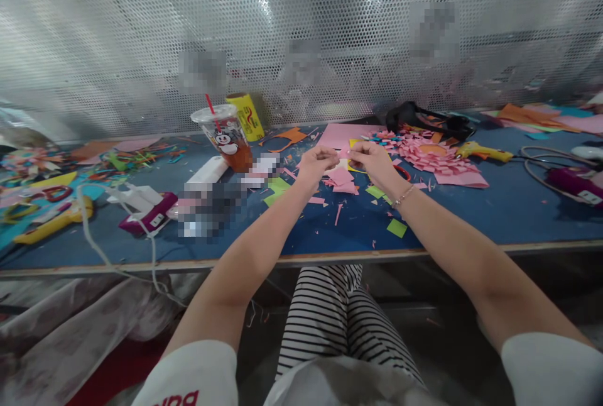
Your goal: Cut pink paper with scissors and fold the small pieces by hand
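My left hand and my right hand meet above the blue tabletop. Both have their fingertips pinched on a small piece of pink paper stretched between them. Right below lie loose pink paper pieces, with a yellow sheet partly hidden behind my right hand. A larger pink sheet lies behind my hands. Beside my right wrist shows a red handle, mostly covered. Green paper squares and thin pink scraps are scattered around.
To the right are a heap of folded pink strips, a black object and a yellow glue gun. On the left stand a drink cup with a straw, a yellow cylinder and a corded purple power strip. Perforated metal rises behind.
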`<state>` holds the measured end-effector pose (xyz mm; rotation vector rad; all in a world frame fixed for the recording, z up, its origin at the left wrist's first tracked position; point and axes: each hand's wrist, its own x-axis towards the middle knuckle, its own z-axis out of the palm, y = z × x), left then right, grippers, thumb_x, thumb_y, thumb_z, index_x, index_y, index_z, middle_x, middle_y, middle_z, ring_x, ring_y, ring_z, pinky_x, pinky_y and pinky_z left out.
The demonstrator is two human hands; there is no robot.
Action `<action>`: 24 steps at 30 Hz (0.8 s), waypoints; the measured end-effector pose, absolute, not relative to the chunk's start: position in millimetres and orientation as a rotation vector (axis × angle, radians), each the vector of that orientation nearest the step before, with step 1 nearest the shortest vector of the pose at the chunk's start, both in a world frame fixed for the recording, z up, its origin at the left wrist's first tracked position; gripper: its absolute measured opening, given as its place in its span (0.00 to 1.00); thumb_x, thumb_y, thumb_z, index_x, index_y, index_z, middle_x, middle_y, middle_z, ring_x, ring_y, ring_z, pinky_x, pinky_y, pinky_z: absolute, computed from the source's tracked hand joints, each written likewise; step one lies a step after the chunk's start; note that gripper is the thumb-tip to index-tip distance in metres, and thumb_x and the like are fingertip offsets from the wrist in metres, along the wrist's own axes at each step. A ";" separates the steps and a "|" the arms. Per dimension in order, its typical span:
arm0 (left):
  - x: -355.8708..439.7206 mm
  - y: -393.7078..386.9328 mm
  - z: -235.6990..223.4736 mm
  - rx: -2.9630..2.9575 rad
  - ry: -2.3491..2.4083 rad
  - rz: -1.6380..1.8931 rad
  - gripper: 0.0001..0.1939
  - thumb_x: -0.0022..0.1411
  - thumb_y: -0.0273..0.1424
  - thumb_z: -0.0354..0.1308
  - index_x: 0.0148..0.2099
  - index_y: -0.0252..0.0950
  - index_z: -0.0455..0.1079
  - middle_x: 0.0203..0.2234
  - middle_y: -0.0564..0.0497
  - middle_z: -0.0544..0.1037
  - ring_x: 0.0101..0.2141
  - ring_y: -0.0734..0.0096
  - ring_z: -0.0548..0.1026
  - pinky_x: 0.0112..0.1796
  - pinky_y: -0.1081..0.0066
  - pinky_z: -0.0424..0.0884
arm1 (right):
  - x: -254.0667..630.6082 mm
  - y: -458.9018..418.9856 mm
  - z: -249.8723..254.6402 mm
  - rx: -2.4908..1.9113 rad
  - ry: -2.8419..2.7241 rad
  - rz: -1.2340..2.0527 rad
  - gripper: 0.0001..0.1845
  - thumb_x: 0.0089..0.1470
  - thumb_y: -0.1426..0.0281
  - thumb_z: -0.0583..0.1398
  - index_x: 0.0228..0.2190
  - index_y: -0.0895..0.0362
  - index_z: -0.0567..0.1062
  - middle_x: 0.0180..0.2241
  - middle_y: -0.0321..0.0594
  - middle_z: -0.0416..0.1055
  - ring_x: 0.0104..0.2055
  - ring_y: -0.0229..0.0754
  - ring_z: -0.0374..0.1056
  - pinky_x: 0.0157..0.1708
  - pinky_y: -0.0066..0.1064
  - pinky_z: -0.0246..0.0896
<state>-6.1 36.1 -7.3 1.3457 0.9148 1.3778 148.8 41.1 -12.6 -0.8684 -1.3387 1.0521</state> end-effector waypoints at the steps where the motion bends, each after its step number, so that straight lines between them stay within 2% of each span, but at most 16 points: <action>1: -6.8 36.9 -7.5 1.343 0.914 1.357 0.12 0.37 0.29 0.65 0.28 0.34 0.68 0.22 0.53 0.74 0.26 0.76 0.73 0.33 0.71 0.68 | 149.6 41.7 -12.6 -0.879 -1.358 1.052 0.15 0.37 0.61 0.66 0.20 0.58 0.69 0.19 0.32 0.65 0.22 0.31 0.64 0.25 0.25 0.64; 7: -10.5 38.7 -6.6 1.448 0.882 1.300 0.09 0.38 0.25 0.63 0.27 0.33 0.68 0.21 0.53 0.74 0.26 0.76 0.72 0.30 0.73 0.65 | 154.0 42.7 -14.1 -0.872 -1.571 0.976 0.15 0.40 0.60 0.64 0.29 0.57 0.74 0.28 0.37 0.72 0.30 0.35 0.68 0.30 0.27 0.67; 12: -11.6 37.4 -3.2 1.489 0.917 1.276 0.10 0.38 0.27 0.64 0.28 0.32 0.69 0.20 0.53 0.74 0.25 0.77 0.72 0.30 0.73 0.66 | 154.5 42.9 -14.2 -0.871 -1.606 0.960 0.14 0.41 0.59 0.64 0.23 0.58 0.72 0.22 0.35 0.69 0.26 0.35 0.68 0.28 0.27 0.66; 16: -8.8 34.9 -4.0 1.458 0.912 1.274 0.11 0.39 0.29 0.65 0.28 0.33 0.68 0.20 0.55 0.72 0.24 0.78 0.71 0.31 0.72 0.68 | 153.3 42.7 -14.3 -0.857 -1.582 1.022 0.15 0.40 0.58 0.65 0.23 0.58 0.72 0.21 0.34 0.68 0.25 0.34 0.67 0.29 0.28 0.67; 21: -7.1 31.9 -5.0 1.575 0.925 1.177 0.12 0.46 0.37 0.63 0.27 0.33 0.68 0.17 0.53 0.72 0.21 0.77 0.70 0.28 0.71 0.68 | 151.6 41.4 -14.6 -0.832 -1.506 1.073 0.17 0.35 0.58 0.67 0.21 0.58 0.72 0.20 0.34 0.67 0.23 0.32 0.65 0.27 0.28 0.67; 24: -9.9 34.0 -4.9 1.636 0.931 1.171 0.12 0.45 0.37 0.64 0.25 0.33 0.68 0.16 0.52 0.71 0.20 0.77 0.69 0.26 0.72 0.67 | 152.3 41.6 -13.8 -0.865 -1.474 1.130 0.16 0.34 0.59 0.67 0.20 0.58 0.71 0.18 0.32 0.65 0.20 0.31 0.61 0.25 0.28 0.66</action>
